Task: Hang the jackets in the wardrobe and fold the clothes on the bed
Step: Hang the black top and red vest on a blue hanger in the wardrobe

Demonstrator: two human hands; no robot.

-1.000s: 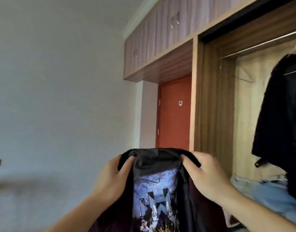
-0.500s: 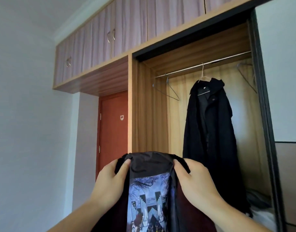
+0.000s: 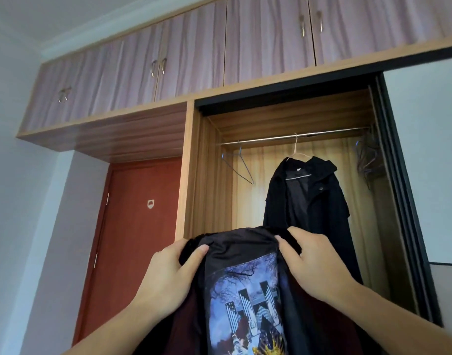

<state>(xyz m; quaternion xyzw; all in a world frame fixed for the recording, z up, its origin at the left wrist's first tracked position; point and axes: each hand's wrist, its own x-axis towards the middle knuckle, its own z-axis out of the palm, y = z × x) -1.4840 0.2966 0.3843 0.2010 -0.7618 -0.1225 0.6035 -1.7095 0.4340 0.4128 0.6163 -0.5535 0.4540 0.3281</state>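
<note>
Both hands hold a dark jacket (image 3: 242, 290) with a printed graphic panel at its top edge: left hand (image 3: 168, 275) grips the fabric with thumb over the front, right hand (image 3: 314, 265) pinches the opposite side, fingers curled round the cloth. Jacket is held up at chest level in front of the open wardrobe (image 3: 201, 175), below the rail (image 3: 271, 139) and not yet on a hanger. On the rail: one empty wire hanger (image 3: 239, 165) at left, a black coat (image 3: 306, 198) already hung mid-rail, a cluster of spare hangers (image 3: 368, 160) at far right, blurred. Judgement: step in hand is getting this jacket onto a hanger. The empty wire hanger looks the nearest candidate; one hand would need to free itself to take it while the other keeps the collar, so shifting the grip to the collar centre first should stop the jacket sagging or slipping. Thin wire may let a slick lining slide off; seat both shoulders evenly. Compared with a second ago: the view has swung right and upward, the red door (image 3: 140, 226) now sits left and the full wardrobe bay is in frame; the grip on the jacket is unchanged.
</note>
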